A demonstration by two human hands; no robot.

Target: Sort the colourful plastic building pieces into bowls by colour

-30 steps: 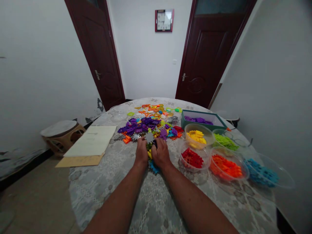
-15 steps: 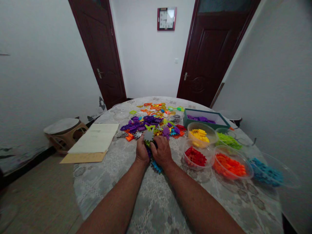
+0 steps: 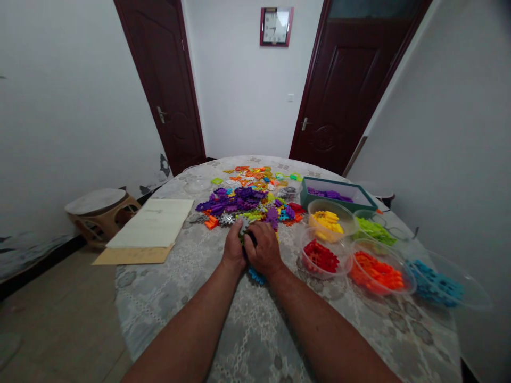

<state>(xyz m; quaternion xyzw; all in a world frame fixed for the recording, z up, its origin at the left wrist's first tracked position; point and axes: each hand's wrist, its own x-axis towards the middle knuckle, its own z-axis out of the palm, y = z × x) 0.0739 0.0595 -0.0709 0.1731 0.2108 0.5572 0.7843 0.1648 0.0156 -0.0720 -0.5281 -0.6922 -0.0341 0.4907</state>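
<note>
Near the middle of the table my left hand (image 3: 233,247) and my right hand (image 3: 264,248) are pressed close together, fingers curled. Between them is a grey toothed plastic building piece (image 3: 245,223), its upper edge showing past the left thumb. The hands hide most of it and whatever is joined beneath. A blue toothed piece (image 3: 256,276) peeks out below, between my wrists. Just beyond my fingers spreads a loose pile of purple pieces (image 3: 239,200), mixed with orange, yellow, red and green ones.
Clear tubs on the right hold yellow (image 3: 327,221), red (image 3: 320,256), orange (image 3: 377,270), green (image 3: 374,230) and blue pieces (image 3: 437,283). Behind them stands a dark green box (image 3: 361,200) with purple pieces. Paper sheets (image 3: 154,223) lie at the left edge, beside a stool (image 3: 98,205).
The grey piece has tipped and sunk lower between my hands, so less of it shows. My right fingers have closed further over it. The view has shifted slightly.
</note>
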